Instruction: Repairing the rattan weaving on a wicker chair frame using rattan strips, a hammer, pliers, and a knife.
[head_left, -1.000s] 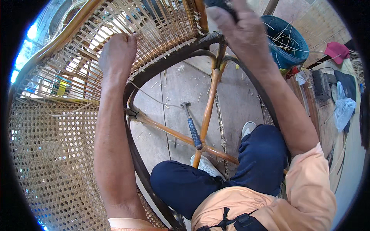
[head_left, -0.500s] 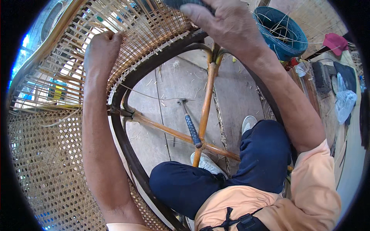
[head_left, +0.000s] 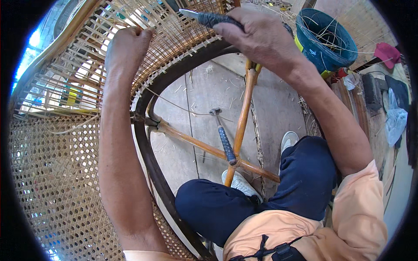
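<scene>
My right hand grips a knife with a dark wrapped handle; its bare blade points left over the weave, at the top of the view. Farther left, my left hand is closed, its thumb and fingers pressed together at the loose cane strands; what they pinch is hidden. Under both hands spreads the partly woven cane panel, tight near the dark curved rim and gappy toward the far left. A thin loose strand trails from the rim over the opening.
Finished cane mesh covers the lower left. Crossed rattan poles stand inside the dark frame, with a hammer lying against them. At the right are a blue bucket of cane strips, a plastic bag and a red cap.
The knife in my right hand has come down into fuller view, its blade now showing. My left hand stays closed at the strands. The whole view has shifted slightly.
</scene>
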{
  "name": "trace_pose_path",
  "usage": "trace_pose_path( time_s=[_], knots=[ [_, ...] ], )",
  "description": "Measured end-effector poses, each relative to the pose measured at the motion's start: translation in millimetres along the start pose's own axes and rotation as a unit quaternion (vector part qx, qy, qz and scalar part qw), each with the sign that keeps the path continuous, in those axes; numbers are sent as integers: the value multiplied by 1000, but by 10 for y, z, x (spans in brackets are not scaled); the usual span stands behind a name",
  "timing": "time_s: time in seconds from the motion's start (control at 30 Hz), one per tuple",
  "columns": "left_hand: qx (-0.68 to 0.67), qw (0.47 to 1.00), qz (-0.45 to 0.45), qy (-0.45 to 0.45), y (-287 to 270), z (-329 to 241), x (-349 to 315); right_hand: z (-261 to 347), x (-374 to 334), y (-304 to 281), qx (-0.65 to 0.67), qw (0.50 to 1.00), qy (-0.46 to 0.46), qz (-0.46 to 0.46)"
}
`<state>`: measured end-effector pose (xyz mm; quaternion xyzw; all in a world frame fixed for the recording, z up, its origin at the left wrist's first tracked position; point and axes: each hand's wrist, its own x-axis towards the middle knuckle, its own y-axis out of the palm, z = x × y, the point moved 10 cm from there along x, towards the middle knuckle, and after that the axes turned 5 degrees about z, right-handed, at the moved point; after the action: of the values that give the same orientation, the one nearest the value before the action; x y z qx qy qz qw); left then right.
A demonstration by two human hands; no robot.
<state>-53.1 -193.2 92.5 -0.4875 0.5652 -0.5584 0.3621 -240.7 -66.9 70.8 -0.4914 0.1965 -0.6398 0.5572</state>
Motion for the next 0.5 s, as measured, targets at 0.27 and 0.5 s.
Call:
trace_pose_path(
  time_s=[0.27,0.5],
  knots=[
    [13,999,34,-17,61,-15,-16,120,57,-22,69,994,66,59],
    [26,1000,0,-10,30,-44,-28,372,132,-173,172,984,-35,-17]
  ],
)
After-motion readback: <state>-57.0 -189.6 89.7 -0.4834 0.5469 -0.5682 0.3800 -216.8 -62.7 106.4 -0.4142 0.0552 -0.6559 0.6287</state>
